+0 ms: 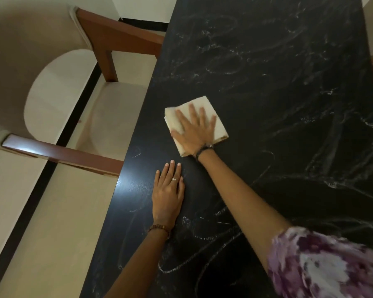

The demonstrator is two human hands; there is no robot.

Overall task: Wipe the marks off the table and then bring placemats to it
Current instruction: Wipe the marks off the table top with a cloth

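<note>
Right hand, grip released, presses a folded cloth flat to scrub chalk marks, while the open left hand braces on the desk.

Dim indoor light, glare on the table edge, sleeve blurred, perhaps from motion.

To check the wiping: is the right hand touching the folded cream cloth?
Touching. The head view shows the right hand lying flat, fingers spread, on the folded cream cloth.
</note>
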